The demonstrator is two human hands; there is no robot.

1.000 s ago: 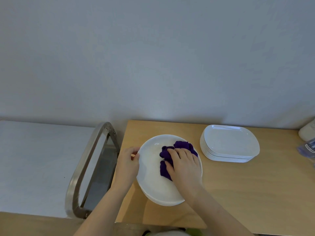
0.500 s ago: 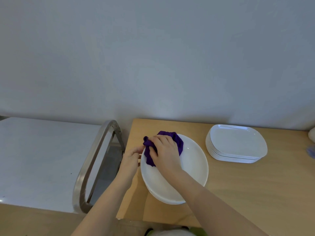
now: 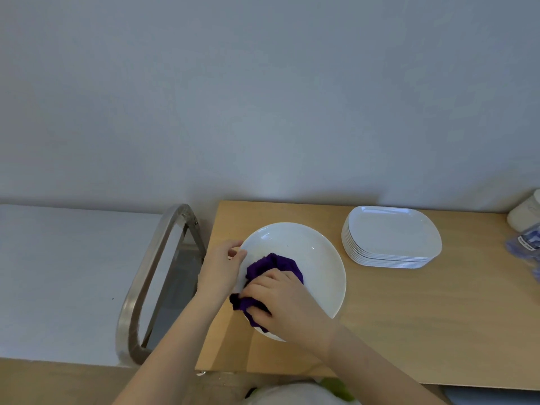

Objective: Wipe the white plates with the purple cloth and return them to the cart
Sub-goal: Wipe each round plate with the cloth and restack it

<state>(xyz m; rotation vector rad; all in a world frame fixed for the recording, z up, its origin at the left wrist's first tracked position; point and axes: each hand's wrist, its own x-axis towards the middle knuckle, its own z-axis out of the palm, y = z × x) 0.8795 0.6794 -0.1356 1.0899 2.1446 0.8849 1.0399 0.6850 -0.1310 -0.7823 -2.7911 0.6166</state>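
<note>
A round white plate (image 3: pixel 309 258) is held tilted over the left end of the wooden table (image 3: pixel 409 317). My left hand (image 3: pixel 220 268) grips the plate's left rim, thumb on the inner face. My right hand (image 3: pixel 280 302) presses a bunched purple cloth (image 3: pixel 271 267) against the plate's lower left part, fingers curled over the cloth. A stack of several white oblong plates (image 3: pixel 391 238) rests on the table to the right. The cart (image 3: pixel 157 276), with its curved steel handle, stands just left of the table.
A grey wall runs behind the table. A white surface (image 3: pixel 58 273) lies to the left of the cart handle. At the table's right edge sit a white container (image 3: pixel 523 214) and a clear plastic item with blue print (image 3: pixel 526 244).
My right hand has swept the purple cloth from the plate's upper left rim down to its lower left part. My left hand has kept its hold on the left rim.
</note>
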